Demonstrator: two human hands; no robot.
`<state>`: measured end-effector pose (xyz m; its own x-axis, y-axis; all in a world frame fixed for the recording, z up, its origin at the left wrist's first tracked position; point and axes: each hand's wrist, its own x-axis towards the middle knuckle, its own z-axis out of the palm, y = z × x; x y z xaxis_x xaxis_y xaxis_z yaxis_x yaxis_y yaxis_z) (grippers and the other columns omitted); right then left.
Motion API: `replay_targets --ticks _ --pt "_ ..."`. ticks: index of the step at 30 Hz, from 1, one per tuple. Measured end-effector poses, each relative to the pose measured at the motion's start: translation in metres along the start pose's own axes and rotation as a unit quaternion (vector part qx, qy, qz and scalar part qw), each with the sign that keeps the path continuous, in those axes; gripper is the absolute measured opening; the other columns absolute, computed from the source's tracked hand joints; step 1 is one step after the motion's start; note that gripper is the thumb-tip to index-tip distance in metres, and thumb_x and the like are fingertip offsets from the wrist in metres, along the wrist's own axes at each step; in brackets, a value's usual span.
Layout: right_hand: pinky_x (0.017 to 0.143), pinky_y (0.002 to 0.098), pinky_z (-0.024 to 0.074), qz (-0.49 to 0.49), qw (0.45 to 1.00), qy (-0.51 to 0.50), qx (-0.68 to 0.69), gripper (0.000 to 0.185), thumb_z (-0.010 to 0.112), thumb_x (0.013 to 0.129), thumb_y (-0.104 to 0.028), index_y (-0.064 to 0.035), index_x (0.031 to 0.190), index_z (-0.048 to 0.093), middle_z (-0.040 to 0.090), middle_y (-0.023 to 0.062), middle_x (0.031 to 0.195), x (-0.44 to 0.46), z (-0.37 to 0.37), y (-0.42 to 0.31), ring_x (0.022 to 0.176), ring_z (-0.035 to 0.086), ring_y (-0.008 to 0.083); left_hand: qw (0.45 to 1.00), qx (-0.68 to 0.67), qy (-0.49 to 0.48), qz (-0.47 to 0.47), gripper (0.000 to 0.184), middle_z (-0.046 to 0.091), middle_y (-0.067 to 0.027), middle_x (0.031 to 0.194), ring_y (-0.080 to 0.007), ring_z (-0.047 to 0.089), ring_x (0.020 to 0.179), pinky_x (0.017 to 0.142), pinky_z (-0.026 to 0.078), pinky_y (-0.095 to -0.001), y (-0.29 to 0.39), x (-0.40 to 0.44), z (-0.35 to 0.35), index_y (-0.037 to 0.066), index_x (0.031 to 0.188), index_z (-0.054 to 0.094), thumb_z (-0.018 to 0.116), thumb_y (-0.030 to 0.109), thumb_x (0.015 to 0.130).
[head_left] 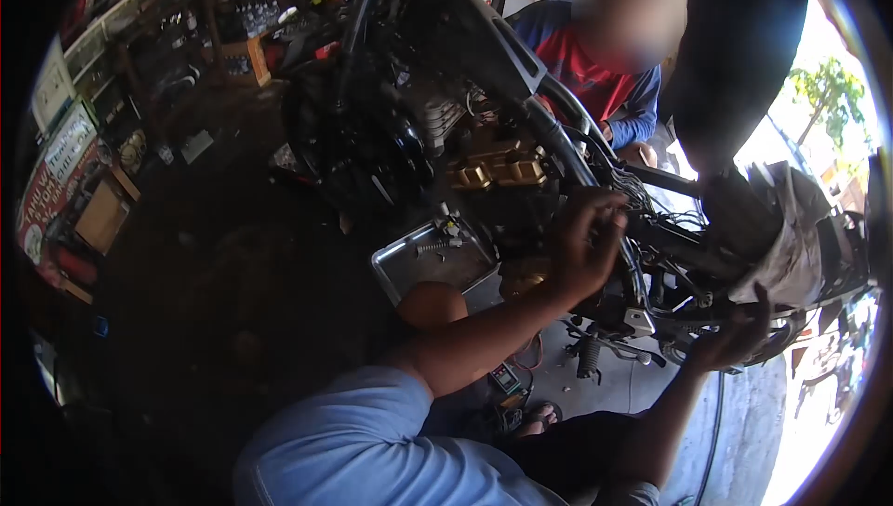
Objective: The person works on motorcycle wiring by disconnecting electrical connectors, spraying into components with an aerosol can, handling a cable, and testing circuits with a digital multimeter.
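Curling loosely beside wires [686, 219], left hand [588, 242]; whether fingers pinch anything, unclear. Right hand [731, 339] partly spread, fingers against or just beside grey cloth [791, 262]; hold hard to make out. Motorcycle frame [556, 139] passes behind left hand, right end lost in glare. Metal tray [448, 270] near engine [503, 169], edge hidden by knee [433, 306]. Co-worker [597, 87] beyond, lower body hidden.

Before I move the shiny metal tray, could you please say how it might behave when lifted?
The tray looks like shiny metal with a raised rim, so probably stiff and perhaps slippery. The coil spring appears to lie loose inside, so it may roll or slide if the tray tips.
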<state>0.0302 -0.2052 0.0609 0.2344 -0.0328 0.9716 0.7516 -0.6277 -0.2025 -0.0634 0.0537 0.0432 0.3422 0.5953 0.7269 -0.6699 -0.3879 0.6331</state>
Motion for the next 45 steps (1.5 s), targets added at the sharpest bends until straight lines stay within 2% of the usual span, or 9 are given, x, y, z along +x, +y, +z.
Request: replay_targets --ticks 8,10,22,27,30,33,41,43,45 --pt "0.101 0.0420 0.0462 0.128 0.942 -0.060 0.304 0.043 0.055 0.103 -0.019 0.0078 0.135 0.047 0.058 0.0195 0.129 -0.037 0.025 -0.019 0.117 0.059 0.0295 0.986 -0.040 0.164 -0.004 0.033 0.059 -0.0069 0.118 -0.0117 0.059 0.094 0.085 0.051 -0.0248 -0.041 0.039 -0.065 0.003 0.128 0.053 0.064 0.013 0.099" --pt "0.103 0.0419 0.0454 0.171 0.924 -0.072 0.334 0.042 0.055 0.103 -0.017 0.0076 0.136 0.046 0.056 0.0189 0.132 -0.039 0.032 -0.017 0.120 0.058 0.0296 0.962 -0.103 0.232 -0.098 0.033 0.058 -0.0075 0.120 -0.0140 0.062 0.092 0.085 0.056 -0.0303 -0.038 0.051 -0.084 0.003 0.130 0.051 0.062 0.010 0.099" --pt "0.099 0.0352 0.0465 0.221 0.878 -0.095 0.413 0.040 0.062 0.099 -0.016 0.0030 0.133 0.053 0.062 0.0137 0.122 -0.040 0.072 -0.027 0.113 0.060 0.0214 0.973 0.066 0.222 0.002 0.031 0.057 -0.0037 0.113 -0.0112 0.058 0.097 0.079 0.053 -0.0291 -0.037 0.063 -0.133 0.008 0.125 0.053 0.066 0.010 0.096" --pt "0.095 0.0317 0.0485 0.225 0.857 -0.091 0.455 0.037 0.062 0.097 -0.009 0.0028 0.132 0.054 0.063 0.0124 0.119 -0.038 0.074 -0.028 0.108 0.062 0.0186 0.799 0.358 0.465 -0.130 0.057 0.054 -0.0150 0.131 -0.0274 0.055 0.110 0.095 0.045 -0.0424 -0.056 0.141 -0.237 -0.001 0.132 0.051 0.077 0.016 0.084" --pt "0.096 0.0315 0.0484 0.227 0.852 -0.110 0.460 0.037 0.062 0.098 -0.009 0.0027 0.131 0.054 0.064 0.0121 0.119 -0.038 0.071 -0.026 0.106 0.063 0.0187 0.897 0.276 0.236 -0.250 0.053 0.060 -0.0125 0.125 -0.0255 0.058 0.106 0.094 0.045 -0.0422 -0.089 0.145 -0.294 0.002 0.130 0.055 0.077 0.019 0.085" --pt "0.094 0.0318 0.0488 0.229 0.862 -0.127 0.435 0.035 0.062 0.097 -0.007 0.0019 0.130 0.056 0.065 0.0110 0.117 -0.042 0.068 -0.026 0.105 0.063 0.0180 0.864 0.286 0.155 -0.385 0.030 0.065 -0.0071 0.117 -0.0200 0.060 0.109 0.093 0.045 -0.0403 -0.074 0.114 -0.287 0.012 0.117 0.062 0.069 0.029 0.092" --pt "0.081 0.0298 0.0507 0.197 0.846 -0.206 0.450 0.027 0.065 0.089 0.000 0.0014 0.116 0.061 0.066 0.0081 0.097 -0.037 0.067 -0.047 0.087 0.064 0.0153 0.910 0.107 -0.045 -0.397 0.018 0.067 -0.0032 0.106 -0.0140 0.064 0.094 0.084 0.050 -0.0341 0.030 0.042 -0.218 0.013 0.111 0.059 0.058 0.029 0.103" --pt "0.082 0.0308 0.0518 0.198 0.797 -0.347 0.454 0.029 0.069 0.090 -0.005 -0.0010 0.117 0.062 0.069 0.0087 0.097 -0.043 0.062 -0.069 0.089 0.066 0.0185 0.904 0.081 -0.103 -0.407 0.019 0.067 -0.0045 0.104 -0.0145 0.065 0.090 0.081 0.052 -0.0329 0.058 0.028 -0.185 0.011 0.109 0.058 0.057 0.029 0.104" --pt "0.095 0.0353 0.0501 0.181 0.675 -0.481 0.529 0.045 0.074 0.091 -0.019 -0.0019 0.130 0.058 0.066 0.0146 0.125 -0.051 0.054 -0.100 0.113 0.065 0.0250 0.898 0.025 -0.159 -0.410 0.024 0.067 -0.0076 0.099 -0.0162 0.067 0.082 0.074 0.055 -0.0309 0.077 0.016 -0.150 0.008 0.106 0.057 0.058 0.031 0.104"
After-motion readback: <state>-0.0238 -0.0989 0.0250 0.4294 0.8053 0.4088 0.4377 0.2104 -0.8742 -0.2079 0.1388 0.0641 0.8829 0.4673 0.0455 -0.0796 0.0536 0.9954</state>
